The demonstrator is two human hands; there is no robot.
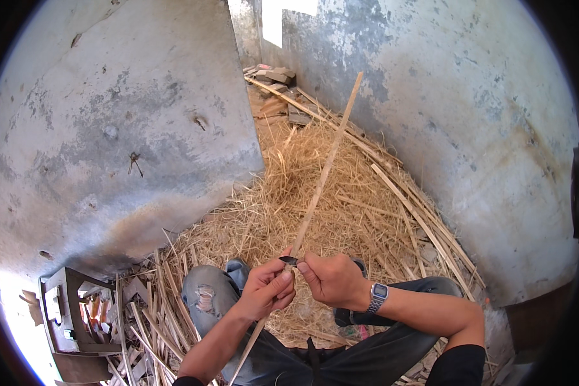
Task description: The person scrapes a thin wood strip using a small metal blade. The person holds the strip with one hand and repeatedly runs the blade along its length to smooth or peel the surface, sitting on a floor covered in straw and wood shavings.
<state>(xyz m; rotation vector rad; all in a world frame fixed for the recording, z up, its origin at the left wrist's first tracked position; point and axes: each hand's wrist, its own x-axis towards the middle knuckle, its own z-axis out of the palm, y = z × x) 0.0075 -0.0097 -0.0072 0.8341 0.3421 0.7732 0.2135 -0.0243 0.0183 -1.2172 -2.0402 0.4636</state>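
Observation:
A long, thin strip of pale wood or bamboo (328, 164) slants up and away from between my hands. Its lower end comes out below them and runs down over my lap. My left hand (268, 291) is closed on the strip, thumb and fingers pinching it. Close beside it, my right hand (333, 280) is curled shut around what looks like a small knife (289, 260). Only the dark blade shows, lying across the strip at the fingertips; the handle is hidden in my fist. A digital watch (378, 297) is on my right wrist.
Straw-like shavings (302, 167) cover the floor ahead. Long strips (424, 222) lean along the right wall, and more strips (167, 289) lie at my left. A dark frame-like object (71, 321) stands at the lower left. Bricks (276, 76) are piled at the back. A grey wall (141, 96) rises on the left.

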